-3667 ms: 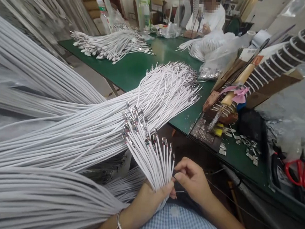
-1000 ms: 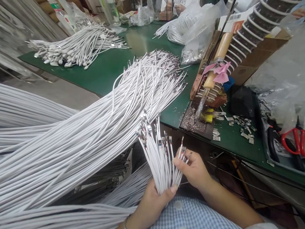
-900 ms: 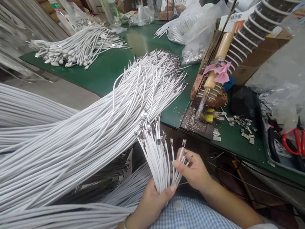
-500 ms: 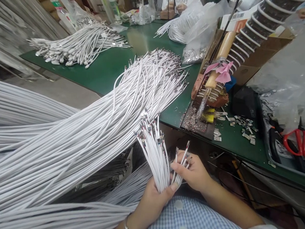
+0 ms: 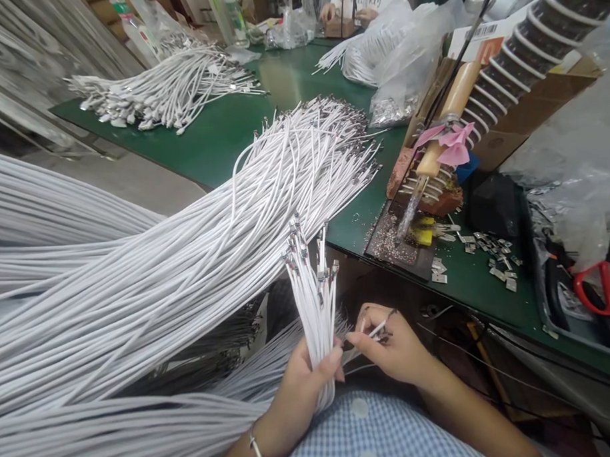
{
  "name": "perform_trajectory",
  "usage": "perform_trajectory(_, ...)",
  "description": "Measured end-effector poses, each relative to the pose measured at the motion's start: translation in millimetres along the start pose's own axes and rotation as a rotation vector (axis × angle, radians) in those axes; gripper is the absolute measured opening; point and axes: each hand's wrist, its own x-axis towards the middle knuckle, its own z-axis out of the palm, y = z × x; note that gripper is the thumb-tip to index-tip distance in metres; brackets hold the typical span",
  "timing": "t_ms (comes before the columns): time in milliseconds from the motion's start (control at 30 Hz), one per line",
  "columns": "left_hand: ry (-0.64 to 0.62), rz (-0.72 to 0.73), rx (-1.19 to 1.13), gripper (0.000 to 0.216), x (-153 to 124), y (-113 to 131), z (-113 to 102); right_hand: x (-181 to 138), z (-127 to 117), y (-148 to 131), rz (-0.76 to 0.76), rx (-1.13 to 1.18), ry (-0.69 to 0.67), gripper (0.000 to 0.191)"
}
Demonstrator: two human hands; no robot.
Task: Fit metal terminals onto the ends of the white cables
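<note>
My left hand is closed around a bundle of white cables, whose metal-tipped ends stick up above the fingers. To its right, my right hand grips a few white cables between thumb and curled fingers, with their dark tips showing over the knuckles. The two hands are a short way apart, low in front of the table edge and above a blue checked cloth on my lap. Left of them, a large pile of long white cables runs from the left side up onto the table.
A soldering iron with a wooden handle stands in a spring holder on the green table. Small metal pieces lie beside it. Red-handled scissors are in a tray at right. Another cable bundle lies at the back left.
My right hand has drawn its few cables away from the left hand's bundle, moving slightly right and down, and they now tilt over. The left hand keeps its hold.
</note>
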Motion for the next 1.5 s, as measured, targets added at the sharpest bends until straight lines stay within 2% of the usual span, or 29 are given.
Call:
perform_trajectory(100, -0.024, 0.027, -0.023, 0.031, -0.6, -0.4, 1.6, -0.7, -9.2, 13.4, 0.089, -0.310, -0.100, 0.016)
perform_trajectory(167, -0.036, 0.025, -0.044, 0.033, -1.9, -0.2, 2.3, -2.3, -13.7, 23.4, 0.182, -0.505, -0.100, 0.023)
perform_trajectory(233, -0.044, 0.014, -0.051, 0.033, -2.9, 0.0, 2.5, -4.5, -16.0, 30.7, 0.210, -0.581, -0.054, 0.033)
perform_trajectory(333, -0.042, 0.013, -0.012, 0.029, -3.1, -0.9, 2.3, -5.9, -15.0, 31.5, 0.129, -0.462, -0.011, 0.030)
perform_trajectory(400, -0.044, 0.020, 0.011, 0.027, -2.5, -2.8, 2.1, -4.0, -11.5, 25.6, 0.060, -0.289, -0.030, 0.023)
perform_trajectory(467, -0.064, 0.000, 0.014, 0.027, -2.3, -5.5, 1.8, -0.1, -6.0, 17.4, 0.025, -0.075, -0.052, 0.025)
perform_trajectory(600, -0.116, -0.052, 0.036, 0.029, -4.6, -11.5, -0.3, 8.3, 8.5, 6.4, 0.078, 0.326, 0.008, 0.038)
perform_trajectory(700, -0.111, -0.050, 0.040, 0.029, -6.1, -14.1, -2.6, 10.2, 16.1, 4.6, 0.148, 0.456, 0.041, 0.038)
perform_trajectory(933, -0.066, -0.074, -0.015, 0.027, -1.9, -13.8, -2.5, 5.9, 10.8, 1.3, 0.106, 0.342, 0.029, 0.037)
perform_trajectory(1133, 0.019, -0.033, 0.006, 0.027, -0.5, -17.4, -4.9, 5.9, 10.4, 1.1, 0.119, 0.364, 0.019, 0.038)
perform_trajectory(1267, -0.031, -0.007, 0.027, 0.026, 0.7, -17.7, -6.9, 4.7, 16.8, 4.5, 0.199, 0.392, -0.030, 0.032)
perform_trajectory(1367, -0.062, -0.007, -0.008, 0.026, 1.8, -19.3, -8.2, 4.5, 19.4, 6.4, 0.264, 0.271, -0.027, 0.029)
perform_trajectory(1500, -0.040, -0.003, -0.026, 0.025, 2.1, -21.7, -9.2, 4.7, 18.6, 5.2, 0.215, 0.124, -0.035, 0.023)
